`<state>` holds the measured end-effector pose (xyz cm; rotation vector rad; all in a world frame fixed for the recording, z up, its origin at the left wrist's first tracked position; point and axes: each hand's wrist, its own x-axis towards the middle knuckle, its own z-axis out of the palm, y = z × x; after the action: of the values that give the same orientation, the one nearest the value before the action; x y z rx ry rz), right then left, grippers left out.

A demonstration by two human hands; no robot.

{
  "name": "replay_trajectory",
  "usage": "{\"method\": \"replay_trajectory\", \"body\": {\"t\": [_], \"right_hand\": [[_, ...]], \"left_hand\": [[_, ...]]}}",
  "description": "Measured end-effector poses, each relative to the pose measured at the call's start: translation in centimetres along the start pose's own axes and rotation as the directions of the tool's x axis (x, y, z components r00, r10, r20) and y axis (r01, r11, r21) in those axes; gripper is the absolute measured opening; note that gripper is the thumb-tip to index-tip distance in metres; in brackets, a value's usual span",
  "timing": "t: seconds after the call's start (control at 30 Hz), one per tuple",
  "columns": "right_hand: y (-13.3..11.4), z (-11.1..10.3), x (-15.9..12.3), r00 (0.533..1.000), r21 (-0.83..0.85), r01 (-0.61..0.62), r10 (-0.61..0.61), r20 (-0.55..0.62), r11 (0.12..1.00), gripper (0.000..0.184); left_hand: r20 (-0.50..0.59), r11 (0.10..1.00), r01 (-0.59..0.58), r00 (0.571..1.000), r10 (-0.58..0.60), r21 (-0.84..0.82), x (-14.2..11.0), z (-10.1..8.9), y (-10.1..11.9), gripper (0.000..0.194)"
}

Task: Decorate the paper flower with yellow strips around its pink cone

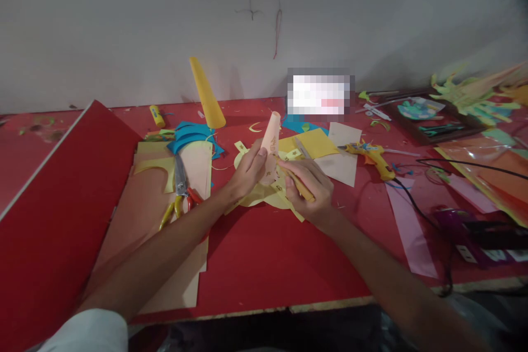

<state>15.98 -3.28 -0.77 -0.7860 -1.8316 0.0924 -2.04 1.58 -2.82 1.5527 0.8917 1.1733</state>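
A pale pink paper cone (270, 135) with brown markings is gripped in my left hand (248, 168), its narrow end tilted up. My right hand (309, 190) is closed around a yellowish-brown pen (303, 186), whose tip is at the cone's right side; whether it touches the paper I cannot tell. Below both hands lie yellow paper cut-outs (264, 196), some with small brown stars. A taller yellow paper cone (207, 93) stands at the back, left of my hands.
Scissors (180, 179) lie on tan paper sheets (165, 280) at left, beside a raised red board (70, 203). A yellow glue gun (373, 159) with a black cord is at right, near a dark tray (433, 135) and a purple object (462, 234). Blue paper (193, 135) lies behind the scissors.
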Motion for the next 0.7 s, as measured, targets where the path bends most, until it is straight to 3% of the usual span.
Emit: {"method": "replay_trajectory", "body": {"t": [0.53,0.7], "right_hand": [[0.11,0.05,-0.16,1.000,-0.008,-0.017,0.017,-0.012,1.000,0.039],[-0.18,0.03,-0.06,0.999,-0.001,-0.008,0.008,0.031,1.000,0.038]], "left_hand": [[-0.010,1.000,-0.018,1.000,0.018,0.020,0.06,-0.05,0.03,0.037],[-0.004,1.000,-0.022,1.000,0.022,-0.015,0.10,0.06,0.18,0.038]]}}
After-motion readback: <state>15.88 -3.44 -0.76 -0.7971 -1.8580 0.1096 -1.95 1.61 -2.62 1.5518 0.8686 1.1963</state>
